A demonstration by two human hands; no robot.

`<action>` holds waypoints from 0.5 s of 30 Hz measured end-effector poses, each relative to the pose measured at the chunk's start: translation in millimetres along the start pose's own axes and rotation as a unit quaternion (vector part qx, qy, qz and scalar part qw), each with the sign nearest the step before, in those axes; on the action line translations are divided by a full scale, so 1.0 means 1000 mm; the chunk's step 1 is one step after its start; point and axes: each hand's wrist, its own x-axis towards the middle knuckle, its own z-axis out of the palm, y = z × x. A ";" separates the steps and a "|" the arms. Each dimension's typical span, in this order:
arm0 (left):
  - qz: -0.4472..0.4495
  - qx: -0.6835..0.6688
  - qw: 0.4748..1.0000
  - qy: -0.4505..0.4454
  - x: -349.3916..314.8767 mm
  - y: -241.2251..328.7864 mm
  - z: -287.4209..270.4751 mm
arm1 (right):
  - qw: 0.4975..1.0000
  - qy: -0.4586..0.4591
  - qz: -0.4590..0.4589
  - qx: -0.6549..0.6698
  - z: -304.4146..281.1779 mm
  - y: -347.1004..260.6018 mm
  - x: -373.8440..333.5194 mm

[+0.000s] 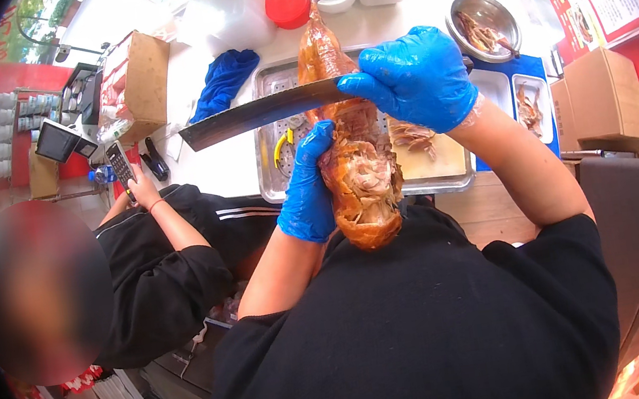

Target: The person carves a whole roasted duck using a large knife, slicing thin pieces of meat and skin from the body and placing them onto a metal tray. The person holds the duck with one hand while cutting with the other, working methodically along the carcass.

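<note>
A roast duck (366,185), browned and partly carved, lies lengthwise in front of me with pale meat bared at its near end. My left hand (309,193), in a blue glove, grips the left side of the duck. Gloved in blue too, my right hand (419,79) is closed around the handle end of a wide-bladed knife (259,116). The blade stretches leftward across the duck's upper part. Sliced meat (412,137) rests on a cutting board (444,156) to the right. Under the duck is a perforated metal tray (267,176).
Yellow-handled scissors or pliers (280,149) lie in the tray. A blue cloth (225,80) and a cardboard box (148,81) are on the left. A metal bowl (485,28) and white tray (529,106) hold duck pieces. A person (175,277) holding a remote-like device (120,162) is close on my left.
</note>
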 end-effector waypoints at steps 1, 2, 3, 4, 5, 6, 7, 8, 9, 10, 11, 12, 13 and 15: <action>-0.001 0.002 1.000 0.002 0.000 0.000 0.000 | 1.000 -0.002 -0.001 0.004 0.000 -0.001 0.000; 0.003 0.013 1.000 0.013 0.000 -0.001 0.000 | 1.000 -0.002 -0.001 0.009 0.000 -0.002 0.001; 0.006 0.024 0.999 0.025 0.000 -0.002 0.000 | 1.000 -0.003 -0.002 0.013 0.000 -0.002 0.001; 0.010 0.035 0.999 0.036 0.000 -0.003 0.000 | 1.000 -0.006 -0.008 -0.001 -0.001 -0.003 -0.001; 0.010 0.019 0.999 0.032 0.000 -0.003 0.000 | 1.000 -0.009 -0.014 -0.017 -0.001 -0.003 -0.002; 0.010 0.003 1.000 0.027 -0.002 -0.002 0.002 | 0.999 -0.011 -0.020 -0.033 -0.002 -0.002 -0.004; 0.010 -0.014 1.000 0.023 -0.004 -0.001 0.002 | 0.999 -0.011 -0.021 -0.029 -0.003 0.001 -0.007; 0.011 -0.014 1.000 0.022 -0.005 0.000 0.000 | 0.999 -0.010 -0.020 -0.027 -0.004 0.008 -0.013; 0.014 -0.015 1.000 0.020 -0.005 0.001 -0.004 | 0.999 -0.008 -0.021 -0.024 -0.005 0.015 -0.018; 0.017 -0.016 1.000 0.019 -0.005 0.002 -0.006 | 0.999 -0.012 -0.026 -0.029 -0.004 0.024 -0.024; 0.021 -0.022 0.999 0.037 -0.005 0.003 0.000 | 0.999 -0.017 -0.032 -0.031 -0.004 0.032 -0.027; 0.024 -0.011 0.999 0.034 -0.004 0.003 0.001 | 0.998 -0.022 -0.037 -0.034 -0.004 0.036 -0.029; 0.026 -0.001 0.999 0.032 -0.005 0.002 0.002 | 0.999 -0.008 -0.037 -0.022 -0.002 0.036 -0.030; 0.036 0.006 0.999 0.033 -0.004 0.003 0.004 | 0.998 -0.001 -0.039 -0.041 -0.001 0.032 -0.026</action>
